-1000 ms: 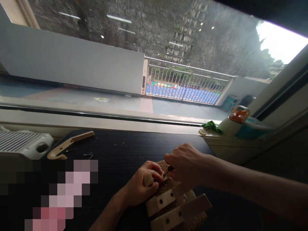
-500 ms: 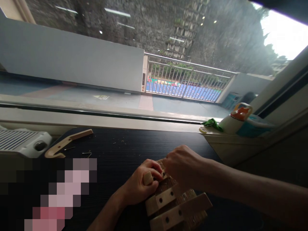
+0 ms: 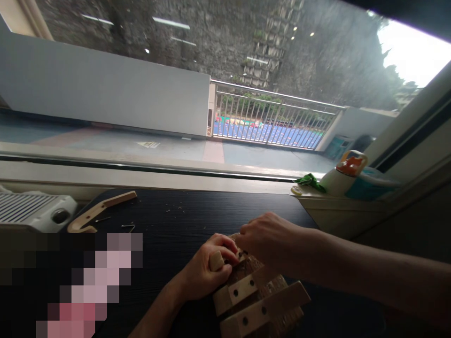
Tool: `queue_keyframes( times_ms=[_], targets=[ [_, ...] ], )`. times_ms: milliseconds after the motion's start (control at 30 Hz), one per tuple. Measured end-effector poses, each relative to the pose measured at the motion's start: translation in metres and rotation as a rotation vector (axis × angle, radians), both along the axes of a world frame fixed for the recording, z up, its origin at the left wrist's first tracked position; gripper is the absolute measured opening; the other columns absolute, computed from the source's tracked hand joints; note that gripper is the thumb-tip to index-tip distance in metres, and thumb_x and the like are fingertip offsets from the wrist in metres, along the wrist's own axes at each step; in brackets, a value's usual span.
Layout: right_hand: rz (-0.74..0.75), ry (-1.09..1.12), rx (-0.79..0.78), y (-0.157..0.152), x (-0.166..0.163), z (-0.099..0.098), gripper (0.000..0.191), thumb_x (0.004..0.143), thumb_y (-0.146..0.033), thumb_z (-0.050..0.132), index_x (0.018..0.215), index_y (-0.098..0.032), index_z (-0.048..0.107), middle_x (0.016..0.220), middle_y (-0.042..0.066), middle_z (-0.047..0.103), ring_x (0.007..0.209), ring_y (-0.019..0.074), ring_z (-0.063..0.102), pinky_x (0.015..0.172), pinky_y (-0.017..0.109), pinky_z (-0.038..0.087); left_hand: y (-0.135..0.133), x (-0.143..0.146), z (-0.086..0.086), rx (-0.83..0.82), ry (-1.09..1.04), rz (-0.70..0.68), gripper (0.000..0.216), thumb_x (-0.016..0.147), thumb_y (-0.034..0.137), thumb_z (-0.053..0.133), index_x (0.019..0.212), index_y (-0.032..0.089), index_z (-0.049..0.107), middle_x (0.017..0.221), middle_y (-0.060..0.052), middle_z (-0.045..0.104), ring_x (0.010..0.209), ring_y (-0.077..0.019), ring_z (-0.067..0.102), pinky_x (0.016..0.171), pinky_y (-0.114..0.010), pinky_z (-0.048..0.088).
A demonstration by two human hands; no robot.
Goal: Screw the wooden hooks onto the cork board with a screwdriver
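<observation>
My left hand [image 3: 211, 267] is wrapped round a pale wooden bar [image 3: 216, 261], whose squared end pokes out between thumb and fingers. Close on its right, my right hand [image 3: 266, 237] is closed in a fist over the far part of the wooden pieces; whatever it grips is hidden. Nearer to me lie two more wooden bars, a middle one [image 3: 243, 292] and a front one [image 3: 254, 317], each with two dark round holes. They rest across a brown, rough-looking base [image 3: 289, 319], partly covered by the bars and my right forearm.
On the dark table [image 3: 197, 211], a bent wooden piece [image 3: 95, 212] and several thin metal pins or screws [image 3: 128, 226] lie at left, beside a white slatted appliance [image 3: 38, 211]. A green cloth [image 3: 310, 181] and a white-orange container [image 3: 343, 173] stand right by the window. Pixelation covers the lower left.
My right fist has shifted very slightly to the left, its wrist turning a little. My left hand and the wooden bars hold their place.
</observation>
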State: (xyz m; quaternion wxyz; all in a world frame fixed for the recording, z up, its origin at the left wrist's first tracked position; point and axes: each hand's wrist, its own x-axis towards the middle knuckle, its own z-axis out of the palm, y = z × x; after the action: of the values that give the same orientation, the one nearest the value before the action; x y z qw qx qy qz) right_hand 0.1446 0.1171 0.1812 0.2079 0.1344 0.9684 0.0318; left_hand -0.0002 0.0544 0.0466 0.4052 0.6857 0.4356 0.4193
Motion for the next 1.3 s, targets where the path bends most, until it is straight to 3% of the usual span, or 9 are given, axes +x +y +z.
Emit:
queue_keyframes(
  times_ms=[133, 333, 500, 633, 767, 900, 1000, 1133, 1300],
  targets=[
    [-0.005, 0.060, -0.029, 0.003, 0.002, -0.010, 0.010, 0.073, -0.011, 0.058, 0.082, -0.015, 0.061, 0.070, 0.003, 0.065, 0.061, 0.0156, 0.061, 0.044, 0.025, 0.026, 0.002, -0.001, 0.000, -0.006, 0.016, -0.007, 0.022, 0.069, 0.007, 0.055, 0.081, 0.017, 0.071, 0.099, -0.005, 0.059, 0.097, -0.0190, 0.054, 0.091, -0.030, 0.043],
    [-0.202, 0.010, 0.116, -0.001, 0.000, -0.007, 0.014, 0.078, -0.023, 0.054, 0.073, -0.013, 0.061, 0.060, 0.008, 0.064, 0.055, 0.0192, 0.062, 0.042, 0.024, 0.027, 0.000, -0.001, -0.001, 0.026, -0.006, -0.021, 0.018, 0.071, 0.010, 0.055, 0.080, 0.016, 0.070, 0.100, -0.006, 0.058, 0.098, -0.0203, 0.054, 0.090, -0.031, 0.043],
    [-0.173, 0.051, 0.106, -0.005, -0.003, 0.004, 0.018, 0.076, -0.030, 0.056, 0.084, -0.015, 0.061, 0.066, 0.006, 0.066, 0.058, 0.0197, 0.062, 0.044, 0.024, 0.028, -0.001, 0.000, 0.001, 0.034, -0.005, -0.006, 0.017, 0.070, 0.009, 0.055, 0.078, 0.016, 0.069, 0.099, -0.006, 0.058, 0.098, -0.0196, 0.054, 0.090, -0.030, 0.043],
    [-0.038, 0.044, 0.032, -0.004, 0.000, 0.010, 0.008, 0.075, -0.016, 0.057, 0.081, -0.019, 0.061, 0.073, 0.002, 0.066, 0.061, 0.0156, 0.059, 0.045, 0.024, 0.026, -0.001, 0.001, 0.002, 0.021, 0.025, 0.007, 0.021, 0.070, 0.007, 0.054, 0.080, 0.017, 0.070, 0.099, -0.005, 0.059, 0.095, -0.0186, 0.054, 0.089, -0.029, 0.044],
    [0.042, 0.093, -0.018, 0.000, 0.003, 0.003, 0.009, 0.074, -0.009, 0.056, 0.076, -0.017, 0.060, 0.070, 0.002, 0.064, 0.059, 0.0134, 0.058, 0.044, 0.025, 0.024, -0.001, 0.000, 0.002, 0.004, 0.039, 0.016, 0.022, 0.070, 0.008, 0.054, 0.081, 0.017, 0.071, 0.098, -0.005, 0.059, 0.093, -0.0182, 0.054, 0.088, -0.029, 0.045],
    [-0.067, 0.111, 0.027, 0.004, 0.003, -0.007, 0.005, 0.078, -0.016, 0.055, 0.075, -0.015, 0.059, 0.064, 0.002, 0.063, 0.055, 0.0143, 0.058, 0.042, 0.025, 0.023, 0.000, 0.000, 0.001, 0.019, 0.017, -0.010, 0.022, 0.070, 0.007, 0.054, 0.080, 0.017, 0.070, 0.100, -0.005, 0.059, 0.097, -0.0192, 0.054, 0.090, -0.030, 0.044],
    [-0.141, 0.130, 0.137, 0.007, 0.002, -0.009, 0.019, 0.085, -0.024, 0.046, 0.075, -0.015, 0.058, 0.061, 0.004, 0.063, 0.053, 0.0168, 0.059, 0.042, 0.026, 0.022, 0.000, 0.000, -0.001, 0.023, 0.014, -0.009, 0.023, 0.069, 0.006, 0.053, 0.080, 0.017, 0.070, 0.101, -0.005, 0.058, 0.099, -0.0192, 0.054, 0.091, -0.029, 0.043],
    [-0.240, 0.102, 0.187, 0.006, 0.005, -0.003, 0.026, 0.084, -0.033, 0.046, 0.072, -0.014, 0.059, 0.061, 0.007, 0.064, 0.056, 0.0200, 0.061, 0.043, 0.026, 0.023, 0.000, 0.000, 0.000, 0.046, 0.021, -0.007, 0.022, 0.069, 0.006, 0.054, 0.079, 0.017, 0.070, 0.100, -0.006, 0.058, 0.098, -0.0190, 0.054, 0.091, -0.030, 0.043],
    [-0.171, 0.105, 0.112, 0.002, 0.009, 0.010, 0.014, 0.077, -0.027, 0.055, 0.087, -0.017, 0.059, 0.069, 0.003, 0.065, 0.062, 0.0188, 0.062, 0.047, 0.025, 0.026, -0.001, 0.000, 0.001, 0.054, 0.009, -0.008, 0.022, 0.069, 0.005, 0.054, 0.079, 0.016, 0.070, 0.099, -0.006, 0.058, 0.098, -0.0189, 0.054, 0.090, -0.030, 0.043]
  ],
)
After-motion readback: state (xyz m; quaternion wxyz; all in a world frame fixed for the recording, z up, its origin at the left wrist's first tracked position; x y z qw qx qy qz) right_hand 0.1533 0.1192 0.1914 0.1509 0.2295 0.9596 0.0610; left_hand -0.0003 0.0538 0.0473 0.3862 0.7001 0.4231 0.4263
